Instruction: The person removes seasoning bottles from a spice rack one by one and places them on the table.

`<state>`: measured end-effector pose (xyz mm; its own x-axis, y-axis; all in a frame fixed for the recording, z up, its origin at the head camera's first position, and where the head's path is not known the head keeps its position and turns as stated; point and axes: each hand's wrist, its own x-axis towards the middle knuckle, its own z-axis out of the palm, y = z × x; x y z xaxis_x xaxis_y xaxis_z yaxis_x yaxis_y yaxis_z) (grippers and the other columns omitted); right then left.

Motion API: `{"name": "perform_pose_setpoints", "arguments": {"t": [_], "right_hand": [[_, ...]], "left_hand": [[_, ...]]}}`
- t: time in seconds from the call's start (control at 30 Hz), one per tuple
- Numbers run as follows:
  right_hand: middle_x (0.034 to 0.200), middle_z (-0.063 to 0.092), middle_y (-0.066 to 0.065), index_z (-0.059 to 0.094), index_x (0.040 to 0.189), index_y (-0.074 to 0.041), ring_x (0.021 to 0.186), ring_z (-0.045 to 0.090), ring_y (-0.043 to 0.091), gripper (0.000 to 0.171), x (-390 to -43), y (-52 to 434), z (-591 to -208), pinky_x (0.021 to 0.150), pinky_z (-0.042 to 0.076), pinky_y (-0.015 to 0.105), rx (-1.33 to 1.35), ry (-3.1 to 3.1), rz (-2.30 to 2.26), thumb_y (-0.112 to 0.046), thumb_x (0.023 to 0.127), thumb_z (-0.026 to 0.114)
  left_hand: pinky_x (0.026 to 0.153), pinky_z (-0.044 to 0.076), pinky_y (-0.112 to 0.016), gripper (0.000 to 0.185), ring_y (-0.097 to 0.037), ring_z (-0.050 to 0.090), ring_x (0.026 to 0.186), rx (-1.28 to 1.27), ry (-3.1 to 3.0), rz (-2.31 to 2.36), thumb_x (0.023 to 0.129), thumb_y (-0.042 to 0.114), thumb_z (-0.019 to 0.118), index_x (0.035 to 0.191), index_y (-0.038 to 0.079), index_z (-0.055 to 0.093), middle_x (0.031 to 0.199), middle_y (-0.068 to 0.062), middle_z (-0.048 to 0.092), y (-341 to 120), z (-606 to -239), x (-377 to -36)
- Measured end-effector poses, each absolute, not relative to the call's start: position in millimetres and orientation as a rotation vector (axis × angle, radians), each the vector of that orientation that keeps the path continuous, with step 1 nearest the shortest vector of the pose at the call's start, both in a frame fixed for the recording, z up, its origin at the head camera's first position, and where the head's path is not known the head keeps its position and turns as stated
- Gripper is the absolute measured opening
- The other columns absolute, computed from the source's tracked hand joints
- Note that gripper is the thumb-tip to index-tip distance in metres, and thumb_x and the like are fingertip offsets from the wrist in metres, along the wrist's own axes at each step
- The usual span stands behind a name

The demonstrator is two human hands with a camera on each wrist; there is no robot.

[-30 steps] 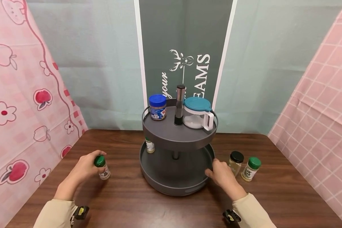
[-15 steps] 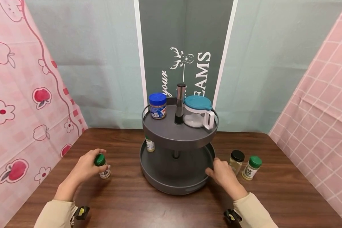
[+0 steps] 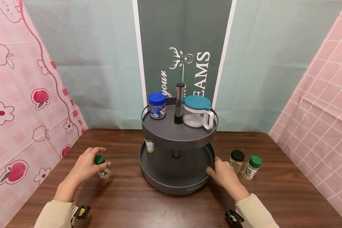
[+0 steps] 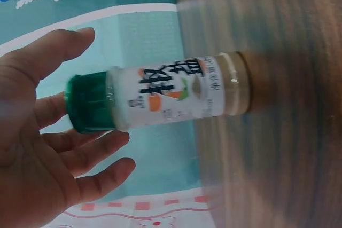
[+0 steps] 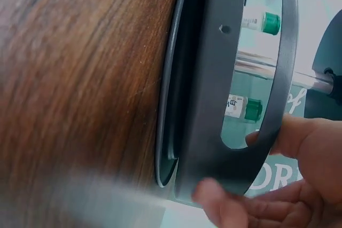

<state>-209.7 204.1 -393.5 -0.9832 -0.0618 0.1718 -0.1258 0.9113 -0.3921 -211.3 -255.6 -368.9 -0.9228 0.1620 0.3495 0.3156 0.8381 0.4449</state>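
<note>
A two-tier dark grey turntable stands mid-table, its lower tray (image 3: 171, 189) under the upper tray (image 3: 171, 139). My right hand (image 3: 213, 167) pinches the lower tray's rim (image 5: 214, 105) at the right, thumb (image 5: 283, 132) inside and fingers outside. A small green-capped spice bottle (image 3: 102, 167) stands upright on the table at the left. My left hand (image 3: 99, 157) is spread around its cap (image 4: 88, 102), and the fingers (image 4: 91, 153) are straight and loose, not clamped on it.
The upper tray carries a blue-lidded jar (image 3: 157, 106), a teal-lidded white pot (image 3: 196, 112) and the metal post (image 3: 179, 103). A small bottle (image 3: 149, 145) sits on the lower tray. A black-capped jar (image 3: 236, 161) and a green-capped bottle (image 3: 251, 167) stand right of my hand.
My left hand's fingers have loosened and spread from the spice bottle, which stays upright on the table. The right hand keeps its hold on the lower rim.
</note>
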Motion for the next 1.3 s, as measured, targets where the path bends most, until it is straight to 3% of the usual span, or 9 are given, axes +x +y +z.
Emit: {"name": "perform_pose_setpoints", "arguments": {"t": [0.17, 0.37, 0.5, 0.6, 0.7, 0.83, 1.3], "right_hand": [[0.089, 0.061, 0.028, 0.046, 0.123, 0.014, 0.066, 0.06, 0.04, 0.063, -206.2, 199.1, -396.0, 0.053, 0.046, 0.05, 0.181, -2.683, 0.479, -0.028, 0.082, 0.068], [0.091, 0.058, 0.018, 0.058, 0.116, 0.003, 0.072, 0.057, 0.034, 0.052, -199.1, 182.0, -388.5, 0.049, 0.044, 0.044, 0.326, -2.562, 0.41, -0.031, 0.079, 0.073], [0.092, 0.058, 0.019, 0.058, 0.12, -0.001, 0.072, 0.056, 0.035, 0.055, -195.1, 171.3, -381.5, 0.052, 0.044, 0.046, 0.444, -2.6, 0.385, -0.029, 0.075, 0.076], [0.095, 0.058, 0.02, 0.057, 0.121, -0.003, 0.075, 0.057, 0.038, 0.056, -192.9, 165.4, -377.0, 0.055, 0.043, 0.05, 0.481, -2.675, 0.354, -0.03, 0.075, 0.076], [0.097, 0.059, 0.018, 0.059, 0.12, -0.007, 0.081, 0.057, 0.038, 0.052, -191.1, 160.5, -372.3, 0.059, 0.043, 0.052, 0.49, -2.776, 0.357, -0.031, 0.077, 0.074], [0.103, 0.061, 0.016, 0.062, 0.118, -0.01, 0.089, 0.058, 0.036, 0.047, -189.4, 154.6, -366.8, 0.063, 0.042, 0.053, 0.535, -2.885, 0.397, -0.033, 0.078, 0.072], [0.107, 0.062, 0.012, 0.062, 0.117, -0.006, 0.093, 0.059, 0.032, 0.043, -182.0, 134.9, -358.2, 0.066, 0.046, 0.05, 0.844, -2.942, 0.599, -0.028, 0.081, 0.071]], "left_hand": [[0.076, 0.042, -0.053, 0.05, -0.038, 0.051, 0.095, -0.405, -2.696, -0.68, 0.075, 0.022, 0.077, 0.114, -0.003, 0.057, 0.108, -0.024, 0.053, -249.4, -359.9, -207.6], [0.077, 0.041, -0.054, 0.044, -0.04, 0.051, 0.095, -0.478, -2.645, -0.601, 0.075, 0.017, 0.076, 0.111, -0.001, 0.059, 0.104, -0.021, 0.055, -234.7, -352.0, -202.7], [0.068, 0.044, -0.044, 0.041, -0.023, 0.054, 0.074, -0.542, -2.601, -0.589, 0.074, 0.017, 0.077, 0.108, 0.002, 0.061, 0.101, -0.014, 0.057, -225.6, -351.1, -201.4], [0.063, 0.042, -0.038, 0.04, -0.013, 0.045, 0.06, -0.591, -2.596, -0.59, 0.073, 0.018, 0.077, 0.107, 0.005, 0.062, 0.097, -0.008, 0.058, -220.8, -353.0, -202.5], [0.07, 0.046, -0.042, 0.039, -0.018, 0.055, 0.07, -0.64, -2.608, -0.579, 0.073, 0.019, 0.077, 0.107, 0.005, 0.063, 0.098, -0.006, 0.059, -217.1, -356.0, -203.6], [0.079, 0.046, -0.047, 0.04, -0.029, 0.06, 0.096, -0.682, -2.637, -0.551, 0.075, 0.02, 0.076, 0.109, 0.004, 0.064, 0.104, -0.008, 0.061, -211.1, -359.6, -203.3], [0.077, 0.048, -0.045, 0.044, -0.028, 0.059, 0.096, -0.709, -2.823, -0.515, 0.074, 0.023, 0.077, 0.111, 0.003, 0.063, 0.105, -0.01, 0.059, -189.6, -378.1, -204.9]]}}
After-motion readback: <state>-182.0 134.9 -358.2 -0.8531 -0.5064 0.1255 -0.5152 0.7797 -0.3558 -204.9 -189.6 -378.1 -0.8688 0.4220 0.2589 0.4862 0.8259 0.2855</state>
